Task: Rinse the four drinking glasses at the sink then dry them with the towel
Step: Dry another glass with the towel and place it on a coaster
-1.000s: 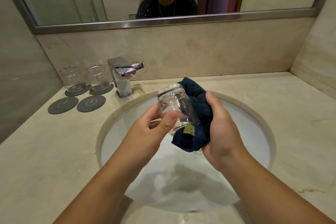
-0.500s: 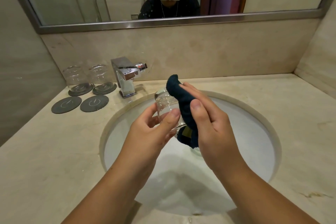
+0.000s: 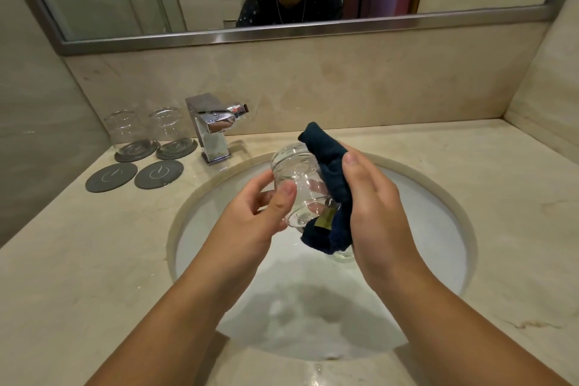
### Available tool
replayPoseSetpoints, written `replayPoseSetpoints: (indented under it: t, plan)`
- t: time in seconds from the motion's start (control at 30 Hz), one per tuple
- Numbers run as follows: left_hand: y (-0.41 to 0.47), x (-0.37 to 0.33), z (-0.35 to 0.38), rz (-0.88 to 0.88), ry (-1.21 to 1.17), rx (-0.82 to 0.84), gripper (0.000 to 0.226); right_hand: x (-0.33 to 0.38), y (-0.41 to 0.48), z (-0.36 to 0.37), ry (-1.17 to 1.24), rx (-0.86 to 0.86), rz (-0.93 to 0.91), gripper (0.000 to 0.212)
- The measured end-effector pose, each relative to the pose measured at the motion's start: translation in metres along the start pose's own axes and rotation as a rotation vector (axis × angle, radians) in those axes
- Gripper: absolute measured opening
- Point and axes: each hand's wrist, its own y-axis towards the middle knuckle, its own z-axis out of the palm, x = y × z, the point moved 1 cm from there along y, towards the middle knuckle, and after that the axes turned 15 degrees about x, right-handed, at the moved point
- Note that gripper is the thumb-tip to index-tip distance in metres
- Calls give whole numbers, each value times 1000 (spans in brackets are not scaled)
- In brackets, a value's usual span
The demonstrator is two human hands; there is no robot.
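**Towel-drying a glass over the sink**

Gripping glass (image 3: pixel 297 178) low near its base in left hand (image 3: pixel 263 213), thumb across the near wall, fingers curled behind, mouth tilted up and away; holding dark blue towel (image 3: pixel 329 166) in right hand (image 3: pixel 372 207), thumb on top, fingers hidden behind the cloth, cloth pressed against the glass's right side.

Best done by turning the glass with the left hand against a steady cloth; probably still wet and slick, so keep a firm hold without squeezing; push the towel's free top corner into the mouth for the inside; stay over the sink (image 3: pixel 438 229) in case of a slip.

Just below the grip, under the towel's hanging end, a clear rim (image 3: pixel 343 255); possibly another glass, too hidden to say. Up and left of the grip, two bare coasters (image 3: pixel 111 177); likely the place to set this one down. Beyond those, two glasses on coasters (image 3: pixel 125 131); faucet (image 3: pixel 213 131) beside them.
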Motion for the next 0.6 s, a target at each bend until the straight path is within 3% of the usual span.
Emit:
replayPoseSetpoints:
  t: [0.13, 0.3, 0.6]
  plan:
    - [0, -1, 3, 18, -138, -43, 62, 2, -4, 2, -207, 19, -120, 34]
    - [-2, -2, 10, 25, -117, 26, 44, -2, -6, 9, -470, 87, -226, 39]
    - [-4, -1, 2, 104, -155, 149, 58, 2, 1, 2, 125, -20, 56, 40]
